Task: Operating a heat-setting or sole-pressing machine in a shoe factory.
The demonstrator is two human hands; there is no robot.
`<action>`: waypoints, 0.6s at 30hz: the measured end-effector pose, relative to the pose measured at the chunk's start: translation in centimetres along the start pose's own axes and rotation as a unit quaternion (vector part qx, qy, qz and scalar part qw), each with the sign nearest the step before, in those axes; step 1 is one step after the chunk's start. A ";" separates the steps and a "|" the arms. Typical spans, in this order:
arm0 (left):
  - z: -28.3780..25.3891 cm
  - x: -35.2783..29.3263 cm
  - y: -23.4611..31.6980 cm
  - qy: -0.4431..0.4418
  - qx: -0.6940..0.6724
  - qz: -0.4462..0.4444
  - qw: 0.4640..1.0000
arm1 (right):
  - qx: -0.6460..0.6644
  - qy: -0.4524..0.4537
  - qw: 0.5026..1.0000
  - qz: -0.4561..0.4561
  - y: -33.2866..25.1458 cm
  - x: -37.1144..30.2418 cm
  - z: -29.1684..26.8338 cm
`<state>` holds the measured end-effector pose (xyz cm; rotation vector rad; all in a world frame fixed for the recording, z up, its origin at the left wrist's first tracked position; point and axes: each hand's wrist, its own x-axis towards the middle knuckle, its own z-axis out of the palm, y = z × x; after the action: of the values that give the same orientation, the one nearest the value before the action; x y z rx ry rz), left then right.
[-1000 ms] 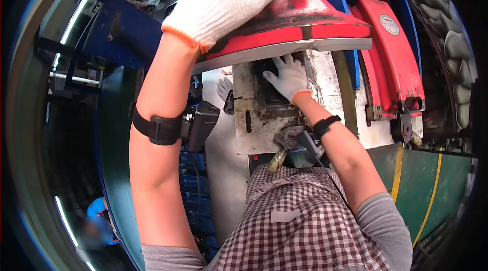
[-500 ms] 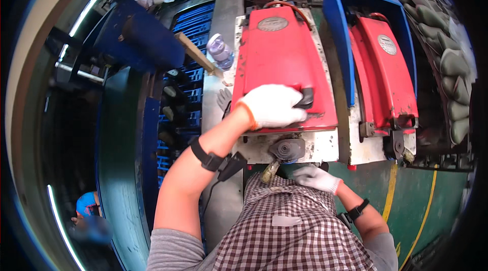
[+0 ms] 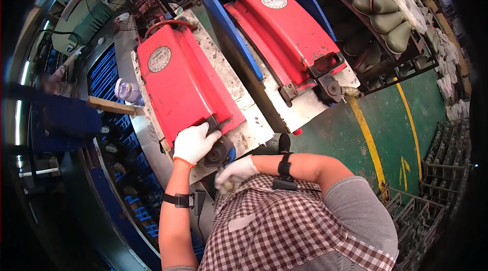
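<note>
My left hand (image 3: 195, 144), in a white knit glove with an orange cuff, is closed on the black handle (image 3: 211, 124) at the front of a red machine cover (image 3: 190, 88). A round gauge-like plate (image 3: 159, 59) is set on the cover's far part. Just in front of the handle is a dark round knob-like part (image 3: 217, 153). My right hand (image 3: 238, 172), also white-gloved, has its fingers curled round a worn olive-brown grip (image 3: 228, 185) below that part, close against my checked apron (image 3: 274, 215). The fingers partly hide the grip.
A second red cover (image 3: 290, 27) sits inside a blue guard (image 3: 254, 65) to the right. Olive shoe-shaped pieces (image 3: 396, 36) fill a rack beyond. A clear bottle (image 3: 127, 91) and wooden bar (image 3: 109, 104) are at left. Metal racks (image 3: 442, 169) line the right; another person (image 3: 61, 75) is far left.
My view has swung right, bringing more of the second machine and racks in. My right hand has moved from the apron onto the olive-brown grip. My left hand stays on the black handle.
</note>
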<state>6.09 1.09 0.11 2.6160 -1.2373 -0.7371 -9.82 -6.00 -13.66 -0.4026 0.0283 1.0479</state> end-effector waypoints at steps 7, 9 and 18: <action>-0.6 -0.6 0.3 0.010 0.010 -0.020 1.000 | -0.220 0.392 0.875 -0.182 -2.3 -16.5 0.0; -0.5 -0.6 0.1 0.028 -0.075 -0.017 0.997 | -0.342 0.534 0.732 -0.251 -3.0 -20.9 1.8; 4.6 1.1 5.0 0.379 -0.389 0.023 0.839 | -0.503 0.825 0.180 -0.185 -1.9 -41.3 -1.5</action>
<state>1.02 -2.64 -2.61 1.8496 -0.5675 -0.0802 -28.81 -41.84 -5.67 -2.5244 1.2008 -0.6296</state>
